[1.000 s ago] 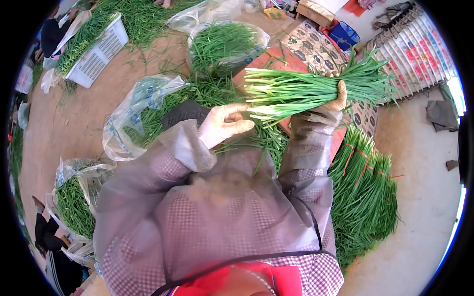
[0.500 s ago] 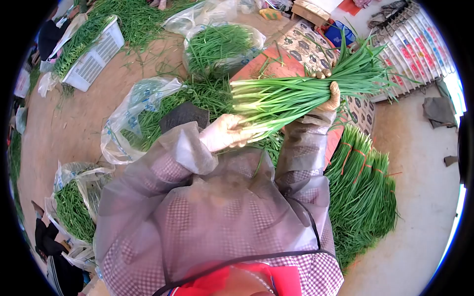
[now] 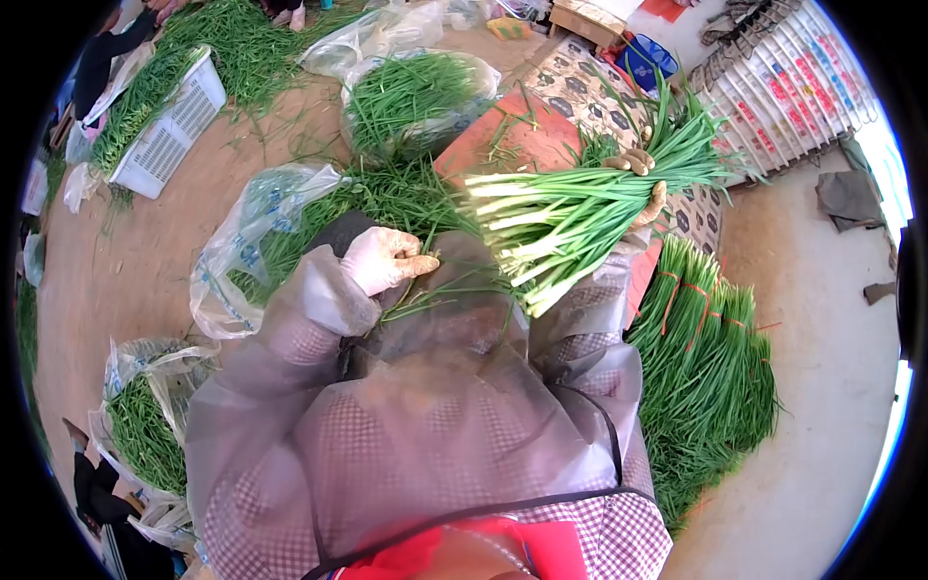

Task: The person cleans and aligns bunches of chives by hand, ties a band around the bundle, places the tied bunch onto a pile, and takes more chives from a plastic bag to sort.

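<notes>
My right hand [image 3: 646, 184] is wrapped round a thick bunch of garlic chives [image 3: 570, 208], pale stalk ends pointing left and green leaves trailing to the upper right. The bunch hangs above the red board and my lap. My left hand [image 3: 387, 261], in what looks like a soiled light glove, is closed in a pinch over my lap, apart from the bunch. A few thin chive blades [image 3: 411, 290] run down from its fingertips. Loose chives [image 3: 387, 203] lie just beyond it, in and beside an open plastic bag [image 3: 227, 261].
Tied chive bundles [image 3: 691, 319] stand on the floor at my right. A red board [image 3: 483, 145] lies ahead beside patterned cloth [image 3: 580, 92]. Another bag of chives [image 3: 416, 97], a white crate [image 3: 174, 126] and a chive heap [image 3: 237, 58] are farther off. People are partly visible at left.
My left hand has come away from the stalk ends, moving left and down to my lap with a few blades. The bunch in my right hand has tilted, its stalk ends now lower.
</notes>
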Demonstrator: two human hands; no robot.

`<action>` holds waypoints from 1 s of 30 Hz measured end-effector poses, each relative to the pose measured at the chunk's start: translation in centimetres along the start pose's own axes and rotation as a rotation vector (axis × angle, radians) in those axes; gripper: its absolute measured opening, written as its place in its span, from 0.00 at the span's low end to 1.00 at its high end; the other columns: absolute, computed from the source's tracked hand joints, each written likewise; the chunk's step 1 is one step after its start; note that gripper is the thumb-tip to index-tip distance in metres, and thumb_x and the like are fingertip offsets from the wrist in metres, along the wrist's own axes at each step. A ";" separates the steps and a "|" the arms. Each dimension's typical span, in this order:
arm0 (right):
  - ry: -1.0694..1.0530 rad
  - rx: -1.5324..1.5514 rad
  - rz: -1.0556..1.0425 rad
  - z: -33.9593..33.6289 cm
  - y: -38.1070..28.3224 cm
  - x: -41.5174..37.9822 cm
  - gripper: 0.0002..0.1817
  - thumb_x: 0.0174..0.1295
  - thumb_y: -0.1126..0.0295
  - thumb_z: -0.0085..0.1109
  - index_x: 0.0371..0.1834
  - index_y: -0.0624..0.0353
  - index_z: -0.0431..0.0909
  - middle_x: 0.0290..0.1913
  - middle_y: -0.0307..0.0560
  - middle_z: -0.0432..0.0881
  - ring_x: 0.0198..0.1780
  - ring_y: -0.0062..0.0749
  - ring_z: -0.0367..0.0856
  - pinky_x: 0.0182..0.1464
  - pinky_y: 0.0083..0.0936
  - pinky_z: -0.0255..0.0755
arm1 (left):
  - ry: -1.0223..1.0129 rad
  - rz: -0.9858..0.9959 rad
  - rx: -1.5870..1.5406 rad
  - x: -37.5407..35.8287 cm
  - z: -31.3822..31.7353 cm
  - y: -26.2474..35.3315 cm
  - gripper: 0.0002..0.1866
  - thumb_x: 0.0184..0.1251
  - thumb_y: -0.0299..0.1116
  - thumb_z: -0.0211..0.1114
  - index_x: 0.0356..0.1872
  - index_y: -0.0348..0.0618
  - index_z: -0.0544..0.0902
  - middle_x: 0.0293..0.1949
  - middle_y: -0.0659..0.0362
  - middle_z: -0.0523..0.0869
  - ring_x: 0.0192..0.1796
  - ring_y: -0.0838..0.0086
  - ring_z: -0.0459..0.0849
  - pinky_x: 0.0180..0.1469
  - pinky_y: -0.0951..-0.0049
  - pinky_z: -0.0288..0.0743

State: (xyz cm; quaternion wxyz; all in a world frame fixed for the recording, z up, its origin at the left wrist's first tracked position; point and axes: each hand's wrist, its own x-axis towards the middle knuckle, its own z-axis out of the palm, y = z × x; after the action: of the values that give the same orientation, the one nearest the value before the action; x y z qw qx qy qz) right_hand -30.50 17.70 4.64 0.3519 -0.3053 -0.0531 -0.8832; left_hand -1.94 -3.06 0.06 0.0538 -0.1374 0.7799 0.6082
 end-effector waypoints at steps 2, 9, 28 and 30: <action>-0.045 0.057 0.003 -0.5 -0.2 -0.3 0.16 0.54 0.65 0.60 0.41 0.50 0.64 0.36 0.32 0.68 0.44 0.18 0.69 0.58 0.24 0.62 | 0.010 -0.064 0.242 0.2 0.1 0.0 0.07 0.63 0.30 0.64 0.29 0.39 0.76 0.19 0.67 0.74 0.21 0.84 0.69 0.24 0.81 0.64; -0.085 0.155 -0.064 0.4 0.5 -0.7 0.15 0.50 0.71 0.64 0.36 0.50 0.66 0.33 0.29 0.68 0.37 0.14 0.73 0.50 0.21 0.66 | 0.171 0.308 -0.344 0.8 1.4 2.4 0.09 0.67 0.27 0.55 0.46 0.38 0.78 0.33 0.65 0.79 0.31 0.84 0.72 0.38 0.83 0.69; -0.137 0.148 -0.060 -0.7 -1.3 -2.7 0.27 0.51 0.70 0.64 0.54 0.58 0.64 0.35 0.34 0.68 0.35 0.19 0.74 0.47 0.27 0.67 | -0.152 0.164 -0.095 4.1 3.3 5.8 0.09 0.63 0.32 0.64 0.31 0.35 0.81 0.26 0.63 0.82 0.29 0.83 0.77 0.34 0.79 0.72; -0.126 0.116 -0.056 -1.1 -1.8 -3.1 0.47 0.51 0.69 0.62 0.72 0.56 0.44 0.36 0.36 0.69 0.35 0.21 0.73 0.47 0.28 0.67 | -0.172 0.126 -0.103 4.6 3.8 5.9 0.08 0.64 0.31 0.62 0.31 0.35 0.81 0.26 0.64 0.82 0.29 0.83 0.77 0.34 0.79 0.72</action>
State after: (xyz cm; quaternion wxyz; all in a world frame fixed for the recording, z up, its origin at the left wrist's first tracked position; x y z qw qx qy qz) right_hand -30.51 20.57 2.18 0.3401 -0.3378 -0.1347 -0.8673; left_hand -8.34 1.27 3.46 0.0753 -0.0380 0.7471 0.6593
